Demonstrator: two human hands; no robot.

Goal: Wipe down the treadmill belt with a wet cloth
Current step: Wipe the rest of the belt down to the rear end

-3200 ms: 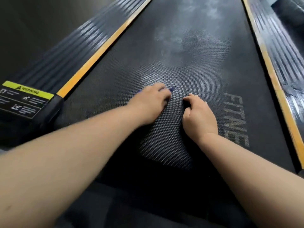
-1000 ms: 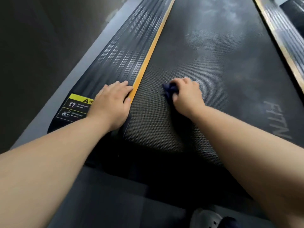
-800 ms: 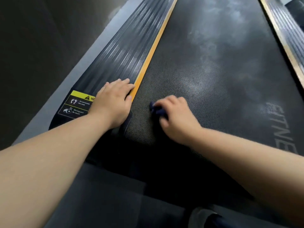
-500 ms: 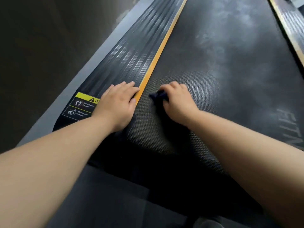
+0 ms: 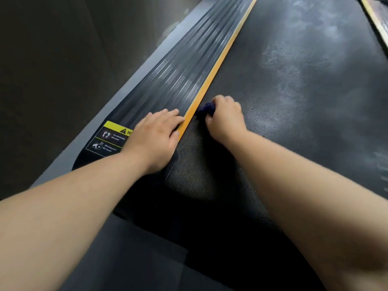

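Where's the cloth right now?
In the head view, the cloth is bunched in the right hand on the belt, beside the left yellow strip.

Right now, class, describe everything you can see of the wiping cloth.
The cloth is dark navy fabric, bunched into a small wad. Most of it is hidden in the right hand, whose curled fingers press it onto the textured black belt, beside the yellow edge strip. Whether it is wet cannot be told.
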